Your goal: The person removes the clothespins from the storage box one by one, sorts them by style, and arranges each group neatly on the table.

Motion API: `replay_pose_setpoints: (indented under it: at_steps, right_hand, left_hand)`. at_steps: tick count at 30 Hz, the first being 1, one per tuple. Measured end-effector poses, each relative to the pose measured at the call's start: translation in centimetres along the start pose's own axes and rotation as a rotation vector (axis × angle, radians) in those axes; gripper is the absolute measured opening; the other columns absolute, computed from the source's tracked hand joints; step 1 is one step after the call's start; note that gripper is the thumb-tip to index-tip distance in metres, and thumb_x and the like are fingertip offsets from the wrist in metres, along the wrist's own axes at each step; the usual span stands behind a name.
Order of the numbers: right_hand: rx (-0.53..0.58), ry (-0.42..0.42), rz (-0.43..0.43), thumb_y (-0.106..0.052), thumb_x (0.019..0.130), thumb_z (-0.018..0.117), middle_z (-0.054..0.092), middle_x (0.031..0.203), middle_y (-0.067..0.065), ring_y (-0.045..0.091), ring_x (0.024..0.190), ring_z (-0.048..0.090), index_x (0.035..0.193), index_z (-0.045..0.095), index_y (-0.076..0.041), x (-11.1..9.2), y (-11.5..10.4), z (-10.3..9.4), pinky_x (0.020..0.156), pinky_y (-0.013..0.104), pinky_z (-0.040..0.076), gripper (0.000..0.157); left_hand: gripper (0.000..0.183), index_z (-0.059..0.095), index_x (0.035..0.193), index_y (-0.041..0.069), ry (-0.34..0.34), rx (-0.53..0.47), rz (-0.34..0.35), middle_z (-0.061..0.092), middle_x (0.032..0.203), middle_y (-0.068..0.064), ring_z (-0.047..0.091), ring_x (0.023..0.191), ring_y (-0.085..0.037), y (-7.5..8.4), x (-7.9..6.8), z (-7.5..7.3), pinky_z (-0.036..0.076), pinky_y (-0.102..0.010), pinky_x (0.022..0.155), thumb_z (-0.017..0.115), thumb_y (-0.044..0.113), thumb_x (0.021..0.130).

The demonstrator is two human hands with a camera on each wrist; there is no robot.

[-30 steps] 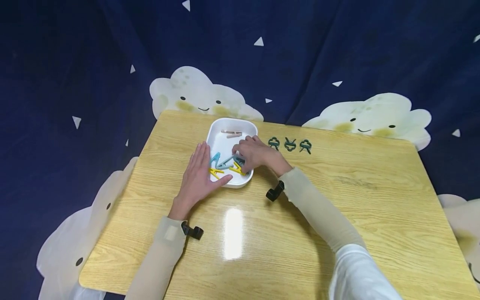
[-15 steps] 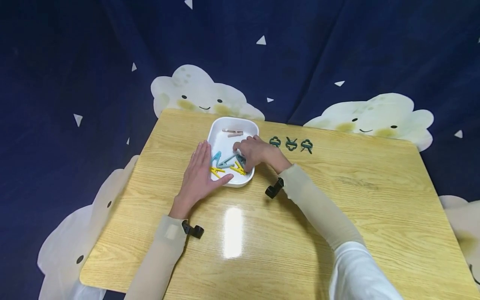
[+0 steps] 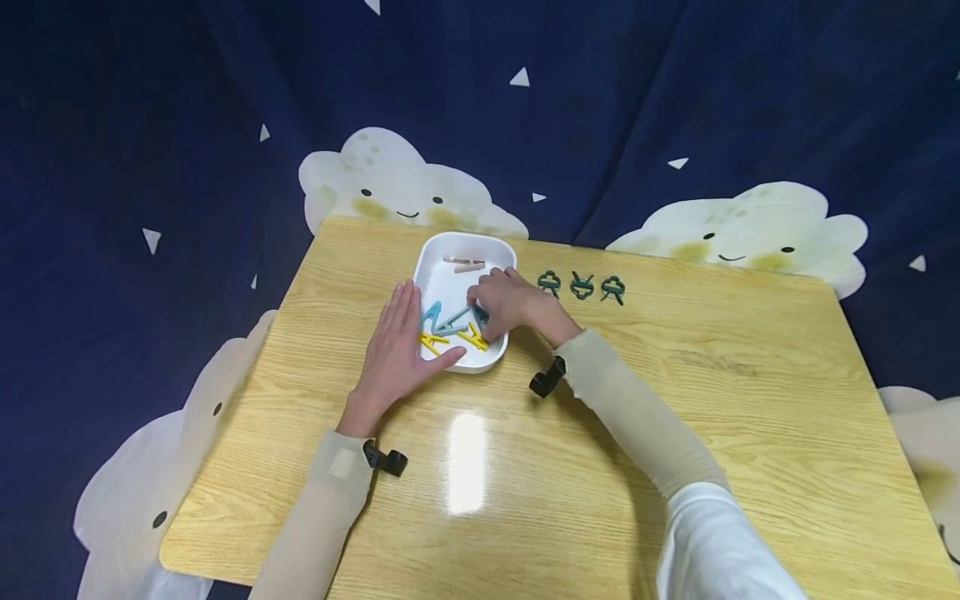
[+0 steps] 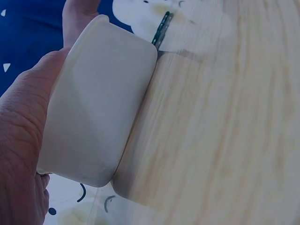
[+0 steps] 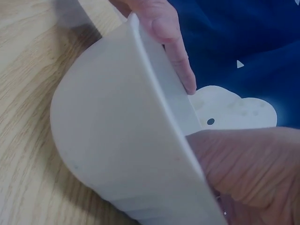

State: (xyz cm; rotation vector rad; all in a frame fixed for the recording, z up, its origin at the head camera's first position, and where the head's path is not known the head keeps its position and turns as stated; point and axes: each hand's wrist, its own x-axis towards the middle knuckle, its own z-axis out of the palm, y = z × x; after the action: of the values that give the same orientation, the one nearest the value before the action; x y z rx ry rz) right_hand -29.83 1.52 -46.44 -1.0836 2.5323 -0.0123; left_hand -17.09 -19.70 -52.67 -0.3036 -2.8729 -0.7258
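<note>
My left hand lies along the left side of a white plastic tray, fingers straight, thumb over the near rim. Reaching in from the right, my right hand has curled fingers around a dark green clip, partly hidden beneath them. Near it in the tray lie a yellow clothespin, a second yellow clothespin, a light blue clothespin and a grey-blue clothespin. Pinkish-brown clothespins sit toward the far end. Both wrist views show mostly the tray's outer wall.
Three dark green clover-shaped clips lie in a row right of the tray. The wooden table ends behind them at a dark blue curtain printed with clouds.
The right hand's fingers have shifted slightly in the tray, covering more of the dark green clip. The nearby yellow clothespin has moved a little. The left hand stays where it was.
</note>
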Motion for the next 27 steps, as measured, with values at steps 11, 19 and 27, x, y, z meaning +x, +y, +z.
replay_pose_setpoints:
  at_steps: [11, 19, 27]
  right_hand:
    - [-0.054, 0.070, 0.069, -0.046, 0.074, 0.085, 0.057, 0.108, 0.002, 0.025, 0.107, 0.044, 0.104, 0.070, -0.015, 0.3, 0.2, 0.8, 0.099, 0.043, 0.036, 0.046]
    - [-0.074, 0.114, 0.060, -0.048, 0.070, 0.084, 0.056, 0.101, 0.000, 0.025, 0.102, 0.043, 0.092, 0.069, -0.018, 0.3, 0.3, 0.9, 0.097, 0.043, 0.035, 0.040]
    - [-0.055, 0.228, 0.009, -0.049, 0.066, 0.080, 0.056, 0.099, -0.001, 0.024, 0.098, 0.043, 0.091, 0.069, -0.017, 0.2, 0.6, 1.2, 0.094, 0.043, 0.036, 0.042]
  left_hand:
    - [0.127, 0.003, 0.167, 0.005, 0.002, -0.005, -0.001, 0.001, 0.176, -0.013, -0.009, 0.162, -0.019, 0.0, 0.0, 0.0, 0.008, -0.044, 0.132, 0.055, 0.086, 0.085]
    - [0.127, 0.003, 0.167, 0.005, 0.003, -0.004, 0.000, 0.002, 0.176, -0.013, -0.008, 0.162, -0.019, 0.1, 0.0, -0.1, 0.006, -0.042, 0.132, 0.054, 0.087, 0.085]
    - [0.126, 0.004, 0.167, 0.003, 0.008, 0.000, 0.010, 0.003, 0.176, -0.015, -0.005, 0.162, -0.023, 0.1, 0.0, -0.1, 0.006, -0.042, 0.132, 0.056, 0.085, 0.086]
